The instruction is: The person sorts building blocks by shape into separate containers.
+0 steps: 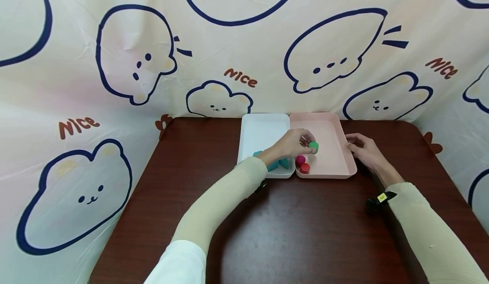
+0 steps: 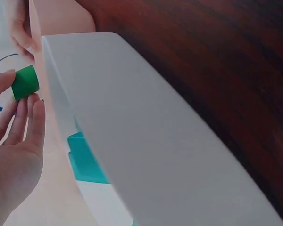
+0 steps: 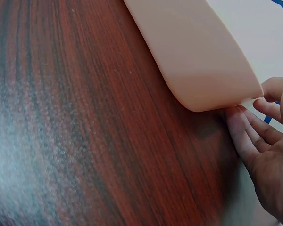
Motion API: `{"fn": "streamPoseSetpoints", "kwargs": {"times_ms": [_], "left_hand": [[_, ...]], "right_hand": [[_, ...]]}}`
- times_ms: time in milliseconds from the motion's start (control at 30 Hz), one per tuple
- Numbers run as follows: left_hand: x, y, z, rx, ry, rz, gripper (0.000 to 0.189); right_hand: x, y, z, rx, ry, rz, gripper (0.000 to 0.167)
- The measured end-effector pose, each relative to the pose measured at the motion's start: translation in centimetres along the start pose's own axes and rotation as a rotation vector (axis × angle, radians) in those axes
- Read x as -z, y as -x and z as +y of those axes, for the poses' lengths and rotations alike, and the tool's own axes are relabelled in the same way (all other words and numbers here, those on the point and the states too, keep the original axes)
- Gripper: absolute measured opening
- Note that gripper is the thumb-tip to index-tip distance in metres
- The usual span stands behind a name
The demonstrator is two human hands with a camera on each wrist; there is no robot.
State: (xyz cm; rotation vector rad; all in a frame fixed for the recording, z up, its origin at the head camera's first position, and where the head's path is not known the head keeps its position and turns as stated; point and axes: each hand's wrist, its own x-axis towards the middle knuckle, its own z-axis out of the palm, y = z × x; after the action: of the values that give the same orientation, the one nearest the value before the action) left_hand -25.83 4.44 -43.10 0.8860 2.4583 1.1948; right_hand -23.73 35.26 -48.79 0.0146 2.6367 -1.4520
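Note:
My left hand [image 1: 293,143] pinches a green cylinder block [image 1: 313,146] between thumb and fingertips, over the left part of the pink tray [image 1: 330,165]. In the left wrist view the green block shows its round side, held at the fingertips. Below that hand, a magenta piece [image 1: 300,160] and a red piece [image 1: 304,168] lie in the pink tray's near left corner. My right hand [image 1: 364,150] grips the pink tray's right side wall; in the right wrist view, its fingers [image 3: 262,129] are curled at the edge.
A white tray [image 1: 263,127] stands against the pink one on its left, with several teal blocks [image 1: 283,163] at its near end, partly hidden by the left forearm. Both trays sit toward the back of the dark wooden table [image 1: 305,233]. A patterned cloth [image 1: 267,50] hangs behind.

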Motion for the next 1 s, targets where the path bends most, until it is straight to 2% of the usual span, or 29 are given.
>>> {"fn": "streamPoseSetpoints", "kwargs": {"times_ms": [433,800,1000], "left_hand": [[-0.65,0.03,-0.73,0.034,0.003,-0.003,0.024],[-1.07,-0.24,-0.65,0.03,-0.105,-0.011,0.027],[-0.96,-0.27,-1.0,0.02,-0.114,-0.013,0.033]], "right_hand": [[0.01,0.03,-0.12,-0.002,-0.012,0.0,0.052],[0.05,0.11,-0.09,0.009,0.002,0.0,0.051],[-0.1,0.07,-0.12,0.003,-0.003,-0.002,0.052]]}}
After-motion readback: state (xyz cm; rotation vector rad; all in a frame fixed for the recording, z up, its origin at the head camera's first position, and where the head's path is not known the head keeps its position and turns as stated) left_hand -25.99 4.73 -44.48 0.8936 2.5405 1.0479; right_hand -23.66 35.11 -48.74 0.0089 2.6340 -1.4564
